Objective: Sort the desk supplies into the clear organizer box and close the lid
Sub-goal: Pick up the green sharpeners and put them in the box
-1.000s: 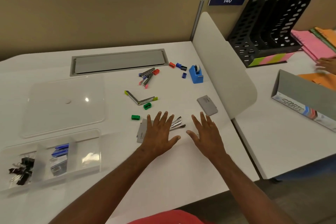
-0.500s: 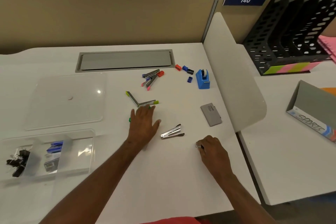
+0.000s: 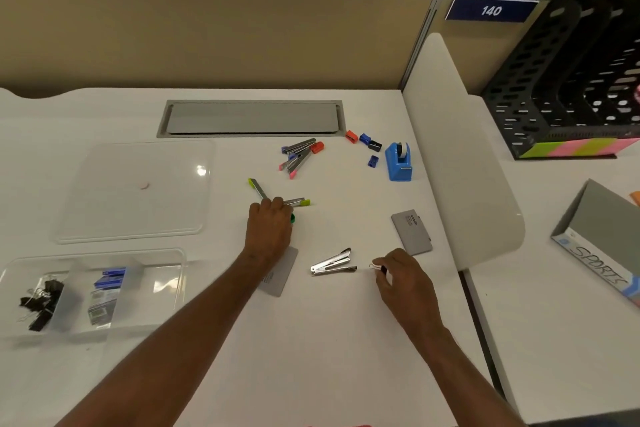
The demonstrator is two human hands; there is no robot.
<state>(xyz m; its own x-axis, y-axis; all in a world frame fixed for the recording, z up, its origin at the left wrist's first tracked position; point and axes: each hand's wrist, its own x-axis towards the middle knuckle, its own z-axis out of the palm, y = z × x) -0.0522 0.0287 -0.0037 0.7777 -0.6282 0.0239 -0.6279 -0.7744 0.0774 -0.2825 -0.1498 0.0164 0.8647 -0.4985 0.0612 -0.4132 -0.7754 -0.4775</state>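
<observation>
The clear organizer box (image 3: 166, 255) stands at the near left, holding black binder clips (image 3: 40, 302) and blue staple boxes (image 3: 109, 282). Its clear lid (image 3: 138, 191) lies flat behind it. My left hand (image 3: 270, 229) is closed over small green pieces (image 3: 293, 218) beside two yellow-tipped staple strips (image 3: 258, 188). My right hand (image 3: 401, 274) pinches a small binder clip (image 3: 377, 268) on the desk. A metal staple remover (image 3: 334, 262) lies between my hands. A grey card (image 3: 280, 274) sits under my left wrist, another grey card (image 3: 412, 231) to the right.
Further back lie several staple strips (image 3: 299, 156), small red, blue and black sharpeners (image 3: 363, 140) and a blue tape dispenser (image 3: 399, 163). A grey cable hatch (image 3: 252, 118), a white divider (image 3: 460, 163), a black file rack (image 3: 568, 80) and a grey folder (image 3: 602, 236) are to the back and right.
My left hand went forward from beside the staple remover and closed over the green pieces. My right hand pulled back, curled and picked up a small binder clip.
</observation>
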